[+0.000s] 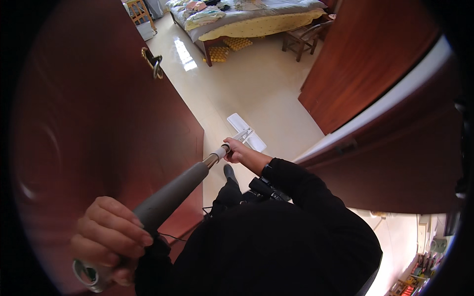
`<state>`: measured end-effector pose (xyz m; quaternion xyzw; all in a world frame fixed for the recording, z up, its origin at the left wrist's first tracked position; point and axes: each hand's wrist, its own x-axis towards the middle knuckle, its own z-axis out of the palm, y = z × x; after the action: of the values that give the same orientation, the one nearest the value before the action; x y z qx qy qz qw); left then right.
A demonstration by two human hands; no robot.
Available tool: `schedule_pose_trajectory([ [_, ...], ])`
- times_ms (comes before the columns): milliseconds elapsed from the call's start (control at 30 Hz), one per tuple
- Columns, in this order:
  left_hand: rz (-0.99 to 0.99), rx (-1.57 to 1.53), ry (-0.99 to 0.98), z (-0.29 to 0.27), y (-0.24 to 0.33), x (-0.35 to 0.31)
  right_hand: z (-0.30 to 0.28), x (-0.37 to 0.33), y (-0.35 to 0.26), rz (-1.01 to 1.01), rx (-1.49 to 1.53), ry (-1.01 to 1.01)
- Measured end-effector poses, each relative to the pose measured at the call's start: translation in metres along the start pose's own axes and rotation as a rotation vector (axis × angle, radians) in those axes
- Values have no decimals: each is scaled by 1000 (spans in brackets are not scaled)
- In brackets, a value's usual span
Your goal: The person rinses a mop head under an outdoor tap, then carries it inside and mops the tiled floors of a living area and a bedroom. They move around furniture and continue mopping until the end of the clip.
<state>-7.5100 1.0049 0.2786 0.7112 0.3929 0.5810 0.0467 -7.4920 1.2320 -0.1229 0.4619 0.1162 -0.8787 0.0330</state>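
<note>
A flat mop slants across the view, its thick grey grip near me and a thin metal pole beyond it. My left hand is closed around the top end of the grip, at the lower left. Farther down, my right hand wraps the pole by a pale collar. The white rectangular mop head lies flat on the pale floor just past my right hand. One dark shoe of mine shows beside the pole.
A dark red door with a metal handle stands close on my left. On the right are a reddish wooden panel and a door frame. Ahead, a bed bears clothes, with a low wooden chair beside it and yellow trays underneath.
</note>
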Motion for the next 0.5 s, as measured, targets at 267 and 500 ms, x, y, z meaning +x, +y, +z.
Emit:
schedule_pose_trajectory([
  [267, 65, -73, -163, -97, -233, 100, 106, 127, -201, -47, -152, 115],
  [500, 22, -98, -218, -150, -384, 135, 175, 260, -310, 30, -216, 153],
])
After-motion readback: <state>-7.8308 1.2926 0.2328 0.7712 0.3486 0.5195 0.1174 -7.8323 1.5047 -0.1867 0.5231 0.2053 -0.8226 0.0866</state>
